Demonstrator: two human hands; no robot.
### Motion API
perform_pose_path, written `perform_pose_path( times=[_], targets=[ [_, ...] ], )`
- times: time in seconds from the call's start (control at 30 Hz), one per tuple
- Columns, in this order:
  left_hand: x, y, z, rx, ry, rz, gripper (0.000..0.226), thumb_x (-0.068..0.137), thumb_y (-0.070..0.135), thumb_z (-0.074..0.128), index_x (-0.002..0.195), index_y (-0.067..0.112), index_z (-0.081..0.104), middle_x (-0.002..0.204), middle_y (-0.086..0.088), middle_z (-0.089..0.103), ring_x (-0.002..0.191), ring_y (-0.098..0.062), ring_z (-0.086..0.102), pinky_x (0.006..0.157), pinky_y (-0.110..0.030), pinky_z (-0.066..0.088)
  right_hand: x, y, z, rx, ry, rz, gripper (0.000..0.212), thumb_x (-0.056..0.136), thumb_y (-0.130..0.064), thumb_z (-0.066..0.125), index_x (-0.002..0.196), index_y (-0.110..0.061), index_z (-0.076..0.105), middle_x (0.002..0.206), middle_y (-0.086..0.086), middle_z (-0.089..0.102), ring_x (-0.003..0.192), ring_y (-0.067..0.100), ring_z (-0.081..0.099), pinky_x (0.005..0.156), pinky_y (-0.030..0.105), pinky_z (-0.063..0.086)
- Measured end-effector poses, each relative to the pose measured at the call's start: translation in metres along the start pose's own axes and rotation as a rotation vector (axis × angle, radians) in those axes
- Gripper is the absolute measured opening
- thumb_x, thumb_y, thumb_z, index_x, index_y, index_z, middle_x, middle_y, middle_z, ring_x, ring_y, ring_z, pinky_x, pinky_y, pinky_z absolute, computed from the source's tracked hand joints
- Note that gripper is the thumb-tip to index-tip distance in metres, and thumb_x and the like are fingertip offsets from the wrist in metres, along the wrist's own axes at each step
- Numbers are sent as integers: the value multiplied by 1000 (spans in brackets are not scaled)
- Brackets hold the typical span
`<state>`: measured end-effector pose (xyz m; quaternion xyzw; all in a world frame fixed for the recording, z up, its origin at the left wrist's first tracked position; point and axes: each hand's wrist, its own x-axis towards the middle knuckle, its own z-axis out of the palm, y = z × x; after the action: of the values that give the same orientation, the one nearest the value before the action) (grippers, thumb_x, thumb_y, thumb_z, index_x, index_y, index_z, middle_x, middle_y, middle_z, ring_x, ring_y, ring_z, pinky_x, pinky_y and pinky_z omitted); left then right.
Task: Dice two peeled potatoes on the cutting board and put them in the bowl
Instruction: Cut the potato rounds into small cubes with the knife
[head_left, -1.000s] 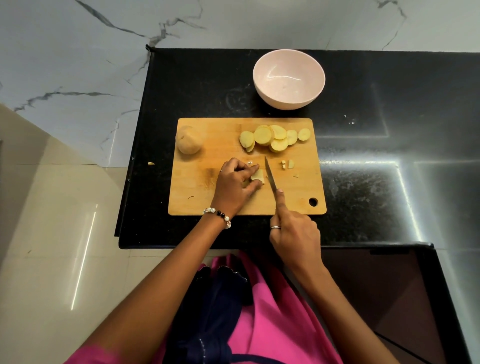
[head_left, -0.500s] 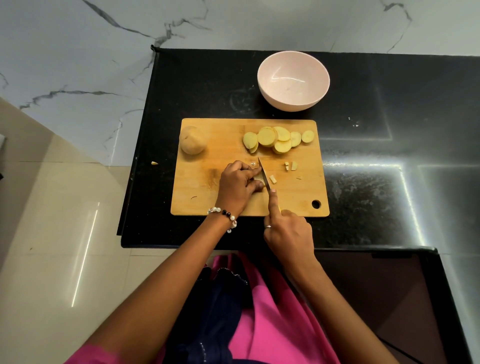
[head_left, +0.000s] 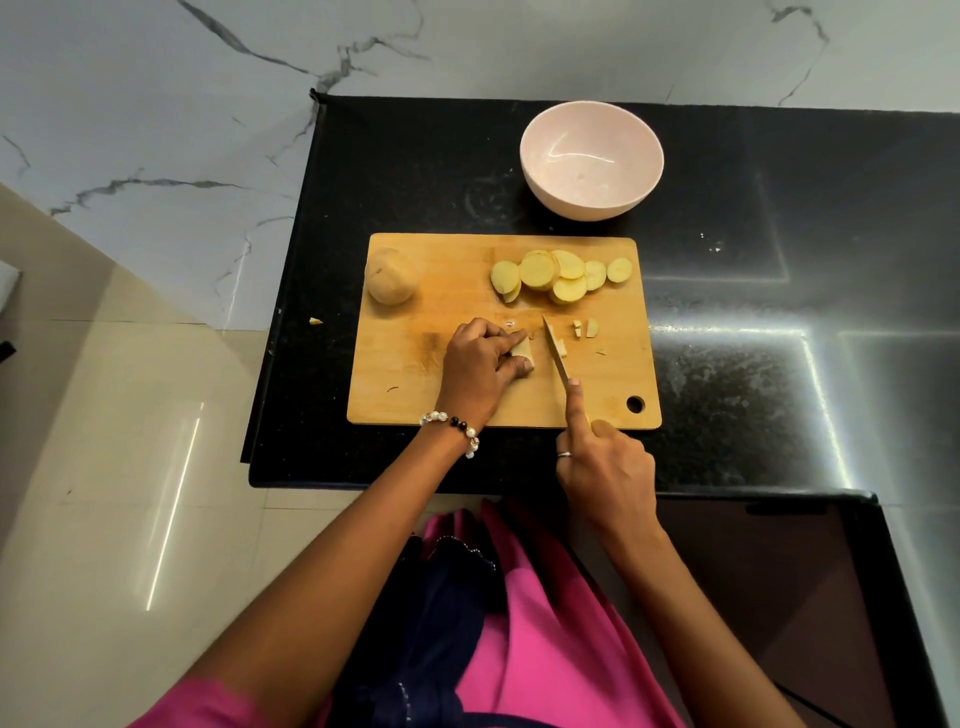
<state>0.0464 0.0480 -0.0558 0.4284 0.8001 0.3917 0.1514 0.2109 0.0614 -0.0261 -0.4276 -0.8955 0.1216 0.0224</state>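
Left hand (head_left: 480, 364) pins a small potato stack (head_left: 522, 352) on the cutting board (head_left: 415, 364); right hand (head_left: 605, 467) grips a knife (head_left: 557, 353), blade just right of that stack, running front to back — nearer the right hand. One whole potato (head_left: 390, 275) sits far left, roughly seven slices (head_left: 561, 273) behind, one empty bowl (head_left: 592, 161) beyond.

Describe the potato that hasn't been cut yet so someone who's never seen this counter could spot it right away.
Start at the wooden cutting board on the black counter, below the pink bowl. Go to the board's far left corner, where the whole potato sits alone. Unlike the yellow round slices fanned along the far right side, it is one pale, rounded, uncut lump.
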Motion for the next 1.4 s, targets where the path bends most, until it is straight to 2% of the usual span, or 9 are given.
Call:
perform_pose_path(
  times=[0.17, 0.3, 0.67, 0.73, 0.87, 1.0, 1.17, 1.27, 1.4],
  targets=[
    [-1, 0, -2, 2, 18, -34, 48, 70, 14, 80, 115, 5, 66, 95, -10, 62, 91, -27, 56, 82, -36, 49, 4, 21, -3, 131, 84, 94, 57, 82, -19, 42, 138, -6, 47, 55, 15, 57, 43, 34, 51, 45, 32, 32],
    [-3, 1, -2, 11, 46, -57, 46, 70, 16, 80, 113, 7, 68, 92, -8, 61, 90, -24, 53, 80, -30, 46, 3, 14, -7, 198, 106, 28, 57, 85, -20, 41, 140, -9, 44, 54, 11, 57, 44, 32, 49, 45, 32, 32],
    [1, 5, -2, -7, 52, -130, 40, 66, 17, 83, 103, 7, 72, 88, -8, 65, 83, -23, 60, 77, -39, 52, 1, -11, 0, 103, -38, -52, 58, 96, -25, 33, 151, -22, 14, 87, 15, 64, 76, 37, 59, 57, 34, 32],
    [1, 5, -2, -16, 50, -141, 38, 66, 15, 83, 102, 6, 73, 87, -8, 66, 82, -23, 60, 77, -38, 52, 2, -12, 1, 77, -44, -55, 59, 95, -23, 36, 151, -18, 18, 82, 16, 63, 69, 37, 59, 54, 34, 31],
    [2, 7, -2, -13, 57, -142, 34, 67, 13, 82, 98, 5, 74, 84, -9, 67, 80, -24, 61, 75, -36, 52, 12, -22, 6, -30, -45, -88, 62, 71, -13, 67, 131, -1, 53, 48, 11, 51, 31, 29, 44, 38, 22, 19],
    [0, 6, 0, 2, 76, -144, 31, 67, 14, 82, 97, 5, 74, 83, -10, 66, 79, -24, 60, 73, -38, 51, 4, -27, 9, -73, -56, -71, 76, 53, -11, 83, 124, 2, 59, 46, 8, 47, 28, 24, 41, 35, 21, 18],
    [-1, 5, -1, 16, 75, -130, 34, 68, 17, 82, 99, 7, 74, 83, -9, 66, 80, -24, 59, 72, -37, 50, -16, -17, 10, -48, -27, -52, 59, 67, -13, 72, 124, -2, 61, 49, 7, 47, 31, 26, 43, 28, 26, 30],
    [-2, 6, -2, 16, 69, -126, 34, 68, 18, 82, 100, 8, 74, 84, -8, 66, 81, -22, 59, 72, -34, 50, -7, -14, 6, -18, 9, -47, 52, 76, -21, 49, 125, -6, 61, 49, 7, 48, 31, 26, 44, 30, 24, 27],
    [-2, 6, -4, 14, 57, -129, 37, 66, 20, 83, 101, 10, 74, 86, -5, 67, 79, -16, 58, 71, -25, 48, 5, -2, 5, 13, 39, -46, 55, 75, -22, 53, 127, -7, 59, 48, 9, 51, 31, 30, 44, 37, 23, 21]
  ],
)
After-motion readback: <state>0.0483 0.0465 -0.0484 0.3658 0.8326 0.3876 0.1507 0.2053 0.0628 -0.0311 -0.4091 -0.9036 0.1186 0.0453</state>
